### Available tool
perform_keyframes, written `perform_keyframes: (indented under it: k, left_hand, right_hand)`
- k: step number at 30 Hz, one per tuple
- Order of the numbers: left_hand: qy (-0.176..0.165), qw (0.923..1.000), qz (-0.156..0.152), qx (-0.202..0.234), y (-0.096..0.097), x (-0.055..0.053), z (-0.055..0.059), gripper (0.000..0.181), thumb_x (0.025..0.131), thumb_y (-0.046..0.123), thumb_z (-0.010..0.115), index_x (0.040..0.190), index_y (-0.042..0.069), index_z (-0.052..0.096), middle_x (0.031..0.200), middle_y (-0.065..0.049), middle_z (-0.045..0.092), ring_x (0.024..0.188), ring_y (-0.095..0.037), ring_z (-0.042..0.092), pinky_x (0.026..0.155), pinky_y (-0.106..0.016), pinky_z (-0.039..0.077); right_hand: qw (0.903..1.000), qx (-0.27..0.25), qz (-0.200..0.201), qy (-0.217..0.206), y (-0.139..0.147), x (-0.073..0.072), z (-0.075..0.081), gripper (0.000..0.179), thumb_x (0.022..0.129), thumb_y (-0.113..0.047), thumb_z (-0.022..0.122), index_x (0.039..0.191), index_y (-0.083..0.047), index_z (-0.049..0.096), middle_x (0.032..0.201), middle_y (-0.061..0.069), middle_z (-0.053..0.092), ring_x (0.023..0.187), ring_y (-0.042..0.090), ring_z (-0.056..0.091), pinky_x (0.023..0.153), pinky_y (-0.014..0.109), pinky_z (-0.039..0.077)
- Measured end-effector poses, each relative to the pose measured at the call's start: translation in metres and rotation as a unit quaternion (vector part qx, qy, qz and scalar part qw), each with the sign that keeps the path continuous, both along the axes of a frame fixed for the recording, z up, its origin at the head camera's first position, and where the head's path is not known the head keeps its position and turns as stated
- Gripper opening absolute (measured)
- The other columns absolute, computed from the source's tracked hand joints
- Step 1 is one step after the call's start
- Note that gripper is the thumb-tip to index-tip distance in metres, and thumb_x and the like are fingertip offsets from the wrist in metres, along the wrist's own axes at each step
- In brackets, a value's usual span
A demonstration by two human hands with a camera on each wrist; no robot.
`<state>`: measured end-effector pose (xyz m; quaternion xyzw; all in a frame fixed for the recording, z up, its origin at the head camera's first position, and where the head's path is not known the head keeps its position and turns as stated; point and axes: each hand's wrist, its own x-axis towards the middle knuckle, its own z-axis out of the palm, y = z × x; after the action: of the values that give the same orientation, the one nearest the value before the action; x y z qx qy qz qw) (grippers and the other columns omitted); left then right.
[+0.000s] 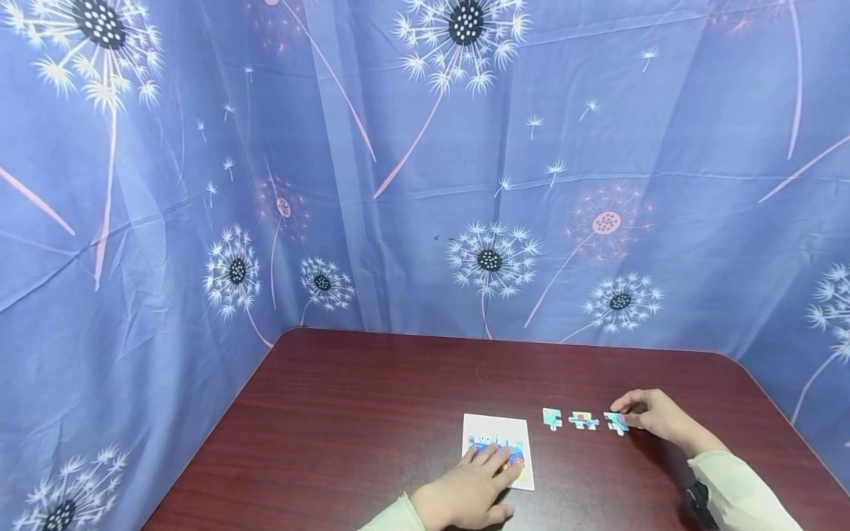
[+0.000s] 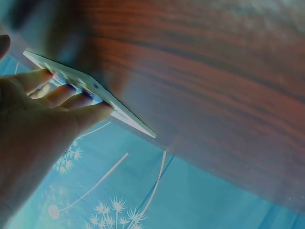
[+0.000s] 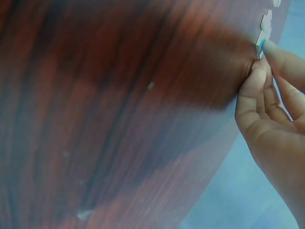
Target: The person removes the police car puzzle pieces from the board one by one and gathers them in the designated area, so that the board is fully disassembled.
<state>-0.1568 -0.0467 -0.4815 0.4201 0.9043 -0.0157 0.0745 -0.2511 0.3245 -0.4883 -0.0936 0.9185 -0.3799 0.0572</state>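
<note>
My left hand (image 1: 468, 490) rests with spread fingers on a white-bordered puzzle board (image 1: 494, 426), covering much of its blue picture. In the left wrist view, the fingertips press along the printed face of the board (image 2: 131, 123). To the right, my right hand (image 1: 657, 418) pinches a light-blue puzzle piece (image 1: 617, 423) at its edge between thumb and finger. The right wrist view has this piece (image 3: 260, 44) right at the fingertips, low over the table. Two other pieces lie left of it: a teal corner-like piece (image 1: 552, 418) and one with a red patch (image 1: 584, 421).
The dark red wooden table (image 1: 345, 428) has rounded far corners. A blue curtain (image 1: 398, 243) printed with dandelions hangs behind it and along the left side. A dark band (image 1: 700, 501) is on the right wrist beside a pale sleeve.
</note>
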Motion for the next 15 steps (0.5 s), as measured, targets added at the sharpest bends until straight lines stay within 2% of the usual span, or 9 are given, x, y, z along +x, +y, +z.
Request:
perform_keyframes:
  k: [10,15]
  left_hand:
    - [-0.019,0.9997,0.009,0.009,0.0010,-0.0005,0.0009,0.062,0.100,0.050,0.037,0.154,0.023,0.024,0.157,-0.001,0.024,0.144,-0.023,0.023,0.110,-0.045,0.031]
    - [-0.018,0.9997,0.008,0.013,0.0012,-0.0007,0.0008,0.060,0.101,0.049,0.036,0.154,0.023,0.024,0.157,-0.002,0.024,0.144,-0.023,0.024,0.110,-0.045,0.032]
  right_hand:
    - [0.9993,-0.037,0.005,-0.006,-0.0004,0.0032,0.0014,0.020,0.087,0.002,0.062,0.105,0.009,0.065,0.089,0.011,0.064,0.067,0.011,0.054,0.057,0.027,0.047]
    - [0.9986,-0.052,0.007,-0.008,-0.0026,0.0029,0.0029,0.023,0.087,0.002,0.062,0.109,0.009,0.063,0.089,0.012,0.064,0.064,0.013,0.053,0.056,0.028,0.047]
